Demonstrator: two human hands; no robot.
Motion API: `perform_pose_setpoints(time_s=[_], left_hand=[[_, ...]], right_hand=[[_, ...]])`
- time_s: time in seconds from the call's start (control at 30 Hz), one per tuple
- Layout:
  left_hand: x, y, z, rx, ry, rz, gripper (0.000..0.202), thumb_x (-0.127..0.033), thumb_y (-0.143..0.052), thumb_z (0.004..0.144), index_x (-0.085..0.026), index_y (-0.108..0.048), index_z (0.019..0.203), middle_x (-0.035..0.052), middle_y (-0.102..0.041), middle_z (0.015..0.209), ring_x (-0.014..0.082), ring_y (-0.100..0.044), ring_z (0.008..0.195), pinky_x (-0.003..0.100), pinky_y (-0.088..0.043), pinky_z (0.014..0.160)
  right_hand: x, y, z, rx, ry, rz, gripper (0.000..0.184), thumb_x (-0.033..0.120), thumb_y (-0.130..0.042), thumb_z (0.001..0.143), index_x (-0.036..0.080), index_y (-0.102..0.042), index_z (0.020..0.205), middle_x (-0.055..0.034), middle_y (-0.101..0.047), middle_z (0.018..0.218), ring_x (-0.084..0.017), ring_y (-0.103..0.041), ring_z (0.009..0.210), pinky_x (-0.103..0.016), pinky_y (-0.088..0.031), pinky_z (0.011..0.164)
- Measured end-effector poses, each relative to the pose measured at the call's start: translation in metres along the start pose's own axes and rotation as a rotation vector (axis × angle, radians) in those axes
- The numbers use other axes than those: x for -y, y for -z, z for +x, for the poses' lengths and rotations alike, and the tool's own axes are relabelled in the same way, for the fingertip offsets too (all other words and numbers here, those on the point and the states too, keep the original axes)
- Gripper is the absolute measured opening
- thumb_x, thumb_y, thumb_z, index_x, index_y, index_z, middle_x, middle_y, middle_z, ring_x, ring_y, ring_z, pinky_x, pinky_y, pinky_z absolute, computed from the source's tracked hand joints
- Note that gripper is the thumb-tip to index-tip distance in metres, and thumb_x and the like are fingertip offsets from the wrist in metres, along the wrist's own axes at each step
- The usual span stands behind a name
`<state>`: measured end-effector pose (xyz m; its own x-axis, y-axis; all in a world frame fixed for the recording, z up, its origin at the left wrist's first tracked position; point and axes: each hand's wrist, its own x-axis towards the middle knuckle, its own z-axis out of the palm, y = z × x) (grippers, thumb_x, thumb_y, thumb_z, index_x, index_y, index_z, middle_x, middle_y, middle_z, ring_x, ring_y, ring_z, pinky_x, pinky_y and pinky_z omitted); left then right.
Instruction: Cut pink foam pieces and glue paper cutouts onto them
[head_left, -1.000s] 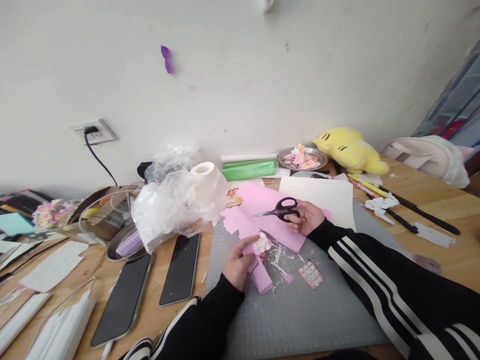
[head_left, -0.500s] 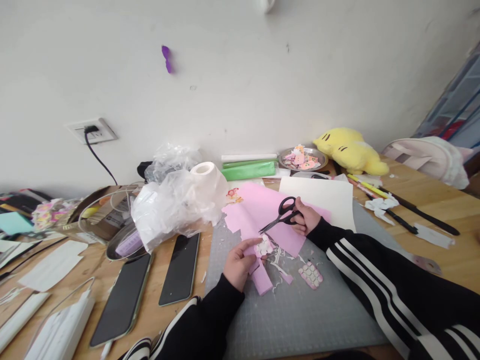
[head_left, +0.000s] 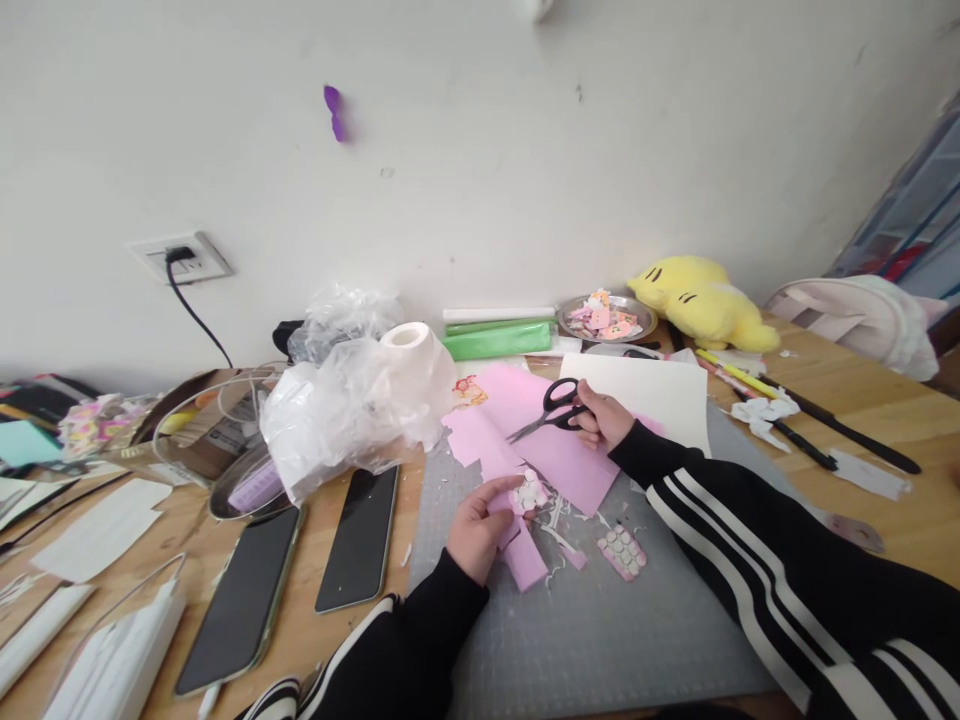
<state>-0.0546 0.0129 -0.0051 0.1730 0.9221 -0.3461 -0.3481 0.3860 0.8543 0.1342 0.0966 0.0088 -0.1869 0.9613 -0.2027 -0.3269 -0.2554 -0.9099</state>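
The left hand (head_left: pixel 480 522) has its grip pinched on a pink-and-white cutout (head_left: pixel 530 490) above the gray cutting mat (head_left: pixel 600 640). The right hand (head_left: pixel 604 418) has its grip curled around black-handled scissors (head_left: pixel 547 417) (their blades over the pink paper (head_left: pixel 574 470)), and another patterned piece (head_left: pixel 622 552) lies on the mat.

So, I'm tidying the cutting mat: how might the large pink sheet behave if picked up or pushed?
The pink sheet is probably floppy, since its left part appears curled over. It's likely light for its size: its edges look thin. Pushed toward the person, it might sweep along the white scraps near its edge.
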Motion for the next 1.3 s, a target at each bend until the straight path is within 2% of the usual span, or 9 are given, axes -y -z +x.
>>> perform_pose_setpoints(time_s=[0.13, 0.23, 0.33, 0.47, 0.57, 0.67, 0.83, 1.17, 1.3], left_hand=[[0.000, 0.000, -0.001, -0.003, -0.022, 0.026, 0.037, -0.010, -0.057, 0.047, -0.011, -0.059, 0.085, 0.0033, -0.064, 0.055, 0.0145, -0.057, 0.051, 0.023, -0.042, 0.051], [0.001, 0.000, -0.002, -0.009, -0.057, 0.043, 0.038, -0.010, -0.056, 0.048, -0.011, -0.058, 0.086, 0.0025, -0.064, 0.056, 0.0136, -0.057, 0.050, 0.023, -0.041, 0.051], [0.000, -0.001, -0.003, -0.016, -0.080, 0.057, 0.038, -0.011, -0.055, 0.050, -0.011, -0.057, 0.088, 0.0015, -0.064, 0.056, 0.0123, -0.056, 0.048, 0.021, -0.040, 0.049], [-0.001, -0.002, -0.003, -0.025, -0.102, 0.042, 0.035, -0.011, -0.056, 0.049, -0.012, -0.058, 0.084, 0.0012, -0.064, 0.060, 0.0110, -0.055, 0.049, 0.021, -0.040, 0.050], [-0.001, -0.002, -0.003, -0.022, -0.107, 0.059, 0.035, -0.011, -0.056, 0.049, -0.012, -0.059, 0.083, 0.0005, -0.063, 0.060, 0.0102, -0.054, 0.047, 0.021, -0.039, 0.049], [0.000, 0.000, -0.002, -0.032, -0.125, 0.094, 0.034, -0.010, -0.056, 0.049, -0.012, -0.060, 0.083, -0.0007, -0.062, 0.057, 0.0089, -0.052, 0.046, 0.018, -0.035, 0.044], [0.000, 0.000, -0.002, -0.033, -0.132, 0.099, 0.033, -0.009, -0.056, 0.050, -0.012, -0.062, 0.083, -0.0003, -0.062, 0.058, 0.0090, -0.051, 0.046, 0.018, -0.034, 0.043], [-0.004, -0.004, -0.005, -0.003, -0.081, 0.055, 0.029, -0.011, -0.056, 0.048, -0.013, -0.059, 0.077, -0.0004, -0.061, 0.053, 0.0120, -0.054, 0.046, 0.022, -0.040, 0.048], [-0.002, -0.003, -0.004, 0.022, -0.065, 0.055, 0.028, -0.011, -0.055, 0.049, -0.013, -0.057, 0.078, 0.0002, -0.062, 0.053, 0.0118, -0.054, 0.047, 0.023, -0.042, 0.050]], right_hand=[[-0.004, -0.006, -0.011, 0.022, 0.085, 0.084, 0.035, 0.042, -0.067, 0.055, 0.019, -0.041, 0.060, 0.0127, -0.026, 0.027, -0.005, -0.033, 0.028, -0.017, -0.033, 0.032], [-0.015, -0.012, -0.021, 0.043, 0.171, -0.040, 0.036, 0.050, -0.059, 0.061, 0.020, -0.039, 0.066, 0.0089, -0.043, 0.032, -0.010, -0.046, 0.035, -0.024, -0.042, 0.041], [-0.027, -0.019, -0.027, 0.047, 0.290, -0.164, 0.036, 0.053, -0.050, 0.067, 0.021, -0.038, 0.079, 0.0036, -0.057, 0.051, -0.012, -0.056, 0.049, -0.027, -0.045, 0.050], [-0.040, -0.023, -0.031, 0.096, 0.441, -0.408, 0.029, 0.040, -0.055, 0.068, 0.020, -0.037, 0.079, -0.0022, -0.060, 0.075, -0.012, -0.055, 0.067, -0.027, -0.043, 0.060], [-0.044, -0.021, -0.034, 0.119, 0.581, -0.555, 0.047, 0.029, -0.069, 0.054, 0.022, -0.034, 0.086, -0.0043, -0.056, 0.091, -0.014, -0.050, 0.081, -0.028, -0.041, 0.066], [-0.045, -0.020, -0.037, 0.189, 0.681, -0.629, 0.059, 0.027, -0.074, 0.046, 0.022, -0.032, 0.087, -0.0052, -0.052, 0.099, -0.015, -0.048, 0.088, -0.032, -0.038, 0.076], [-0.047, -0.021, -0.039, 0.230, 0.710, -0.723, 0.054, 0.027, -0.072, 0.050, 0.021, -0.033, 0.087, -0.0040, -0.052, 0.092, -0.017, -0.051, 0.087, -0.034, -0.038, 0.079], [-0.045, -0.023, -0.038, 0.289, 0.730, -0.651, 0.047, 0.024, -0.068, 0.056, 0.022, -0.029, 0.084, -0.0046, -0.056, 0.091, -0.016, -0.053, 0.086, -0.033, -0.036, 0.079], [-0.046, -0.022, -0.037, 0.258, 0.696, -0.675, 0.047, 0.024, -0.068, 0.055, 0.022, -0.030, 0.083, -0.0044, -0.058, 0.087, -0.016, -0.053, 0.082, -0.032, -0.035, 0.076]])
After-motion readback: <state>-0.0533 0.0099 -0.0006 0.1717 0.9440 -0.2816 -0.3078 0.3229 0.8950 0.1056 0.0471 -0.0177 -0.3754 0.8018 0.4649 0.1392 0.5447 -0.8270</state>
